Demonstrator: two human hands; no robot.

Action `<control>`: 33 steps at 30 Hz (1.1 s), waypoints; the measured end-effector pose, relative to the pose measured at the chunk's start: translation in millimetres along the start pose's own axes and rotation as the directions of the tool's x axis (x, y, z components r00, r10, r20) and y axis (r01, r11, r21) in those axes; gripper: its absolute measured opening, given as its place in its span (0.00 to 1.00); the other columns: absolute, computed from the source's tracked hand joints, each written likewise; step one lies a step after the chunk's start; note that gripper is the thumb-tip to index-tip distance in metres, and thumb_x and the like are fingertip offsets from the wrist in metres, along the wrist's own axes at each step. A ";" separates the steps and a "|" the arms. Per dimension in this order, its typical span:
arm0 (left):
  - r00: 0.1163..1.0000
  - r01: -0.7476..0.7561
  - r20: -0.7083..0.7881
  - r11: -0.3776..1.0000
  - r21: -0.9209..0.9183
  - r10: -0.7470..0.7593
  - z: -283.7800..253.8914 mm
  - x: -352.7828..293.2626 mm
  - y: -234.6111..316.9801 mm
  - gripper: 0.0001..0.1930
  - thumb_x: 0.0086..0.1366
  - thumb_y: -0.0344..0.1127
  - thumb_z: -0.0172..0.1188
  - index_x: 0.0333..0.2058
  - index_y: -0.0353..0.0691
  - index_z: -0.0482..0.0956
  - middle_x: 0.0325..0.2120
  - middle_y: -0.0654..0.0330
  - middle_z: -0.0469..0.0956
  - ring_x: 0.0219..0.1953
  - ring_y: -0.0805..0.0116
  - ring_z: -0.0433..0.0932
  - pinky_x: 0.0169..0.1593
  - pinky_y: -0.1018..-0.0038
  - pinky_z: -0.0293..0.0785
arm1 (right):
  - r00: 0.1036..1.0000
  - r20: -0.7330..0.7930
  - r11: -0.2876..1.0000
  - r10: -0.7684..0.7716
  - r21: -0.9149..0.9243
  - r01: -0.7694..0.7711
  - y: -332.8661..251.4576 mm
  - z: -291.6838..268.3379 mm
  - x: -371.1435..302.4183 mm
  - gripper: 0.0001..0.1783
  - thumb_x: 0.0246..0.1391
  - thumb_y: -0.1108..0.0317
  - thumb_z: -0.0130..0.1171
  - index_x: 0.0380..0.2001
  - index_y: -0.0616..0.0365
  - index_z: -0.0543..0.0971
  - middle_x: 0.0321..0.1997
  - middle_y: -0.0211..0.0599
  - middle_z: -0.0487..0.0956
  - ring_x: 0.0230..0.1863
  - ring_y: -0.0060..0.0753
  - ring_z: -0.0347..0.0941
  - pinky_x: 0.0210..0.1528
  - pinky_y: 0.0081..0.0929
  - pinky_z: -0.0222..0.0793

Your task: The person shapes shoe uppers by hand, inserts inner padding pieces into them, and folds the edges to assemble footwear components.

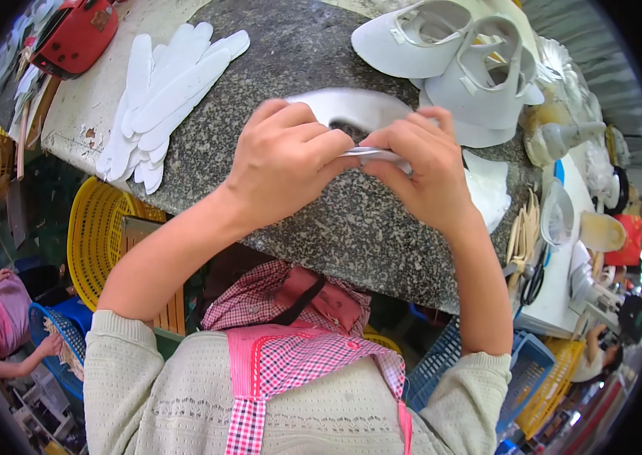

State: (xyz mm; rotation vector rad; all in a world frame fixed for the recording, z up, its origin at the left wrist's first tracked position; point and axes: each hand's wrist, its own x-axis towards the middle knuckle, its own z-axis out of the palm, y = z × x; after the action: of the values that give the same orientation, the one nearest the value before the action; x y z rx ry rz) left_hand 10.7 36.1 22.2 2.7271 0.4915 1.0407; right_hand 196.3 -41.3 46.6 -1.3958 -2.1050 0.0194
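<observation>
Over a speckled stone slab point(283, 68), both hands pinch the edge of a curved white shoe upper point(355, 105). My left hand point(283, 155) is closed on it, thumb and fingertips pressed together. My right hand point(421, 163) grips the same edge a short way to the right. Between them the edge looks folded in a thin layer; the fingertips hide part of it. Beyond my right hand stand several formed white shoe uppers point(412, 45). A flat white piece point(488, 189) lies by my right wrist. Long white strips point(173, 95) are piled on the left.
A red container point(82, 34) stands far left. Yellow baskets point(97, 235) sit below the table's left edge, blue crates point(522, 379) at lower right. Scissors point(537, 280) and a clear cup point(557, 216) are on the right. Another person's hand point(51, 345) is at lower left.
</observation>
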 end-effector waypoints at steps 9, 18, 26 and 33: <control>0.686 0.700 0.693 0.461 -0.546 -0.221 -49.5 12.8 11.3 0.11 0.55 0.37 0.66 0.25 0.33 0.79 0.17 0.69 0.74 0.21 0.85 0.69 0.23 0.82 0.64 | 0.784 0.388 0.378 0.484 0.716 -0.587 -31.1 -26.7 -35.5 0.13 0.49 0.63 0.65 0.21 0.60 0.75 0.18 0.22 0.73 0.19 0.09 0.62 0.19 0.14 0.55; 0.637 0.750 0.756 0.349 -0.562 -0.151 -18.4 24.5 23.2 0.10 0.55 0.34 0.64 0.28 0.32 0.79 0.18 0.66 0.75 0.21 0.83 0.70 0.24 0.83 0.65 | 0.640 0.431 0.007 0.636 0.826 -0.563 -42.6 -68.8 -90.6 0.09 0.54 0.66 0.58 0.23 0.59 0.75 0.20 0.21 0.73 0.21 0.09 0.64 0.22 0.12 0.58; 0.785 0.596 0.468 0.287 -0.750 -0.406 19.9 78.1 37.7 0.05 0.59 0.29 0.57 0.26 0.35 0.76 0.22 0.60 0.79 0.23 0.78 0.74 0.29 0.82 0.69 | 0.726 -0.632 0.753 0.272 -0.331 -0.569 90.2 -227.2 -217.6 0.02 0.49 0.69 0.61 0.28 0.51 0.79 0.30 0.28 0.78 0.41 0.27 0.71 0.50 0.33 0.57; 0.717 0.697 0.616 0.314 -0.644 -0.326 42.9 88.5 19.5 0.07 0.59 0.32 0.58 0.29 0.32 0.77 0.22 0.59 0.79 0.25 0.76 0.75 0.32 0.79 0.71 | 0.705 -0.212 0.276 0.677 -0.814 -0.510 163.4 -234.2 -340.6 0.10 0.42 0.70 0.59 0.30 0.42 0.80 0.43 0.20 0.79 0.63 0.30 0.59 0.63 0.55 0.39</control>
State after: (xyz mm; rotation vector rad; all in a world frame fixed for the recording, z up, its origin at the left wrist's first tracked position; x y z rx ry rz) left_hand 106.2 48.3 50.3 1.5631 0.5432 0.3444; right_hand 536.0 -327.0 22.4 -2.8404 -1.5374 -0.6908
